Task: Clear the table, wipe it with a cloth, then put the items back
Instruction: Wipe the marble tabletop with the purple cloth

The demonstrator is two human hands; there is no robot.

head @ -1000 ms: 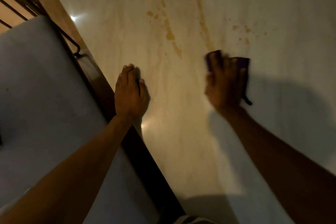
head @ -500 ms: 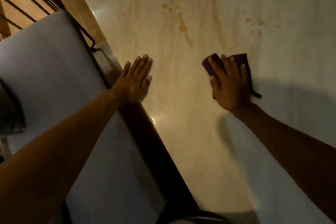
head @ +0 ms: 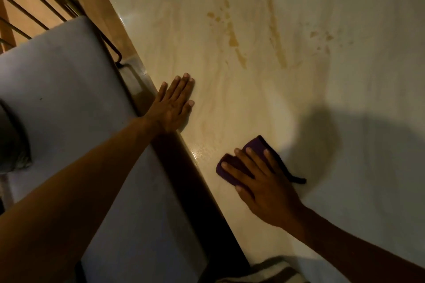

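My right hand (head: 264, 181) presses flat, fingers spread, on the folded dark purple cloth (head: 243, 158) near the left edge of the pale marbled stone counter (head: 299, 18). My left hand (head: 174, 103) braces open-palmed on that edge. Brown streaks (head: 234, 37) toward the far side look unwiped; firm overlapping strokes advised.

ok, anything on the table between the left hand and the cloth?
No objects. In the head view, only bare, faintly streaked table lies between the left hand and the purple cloth under the right hand.
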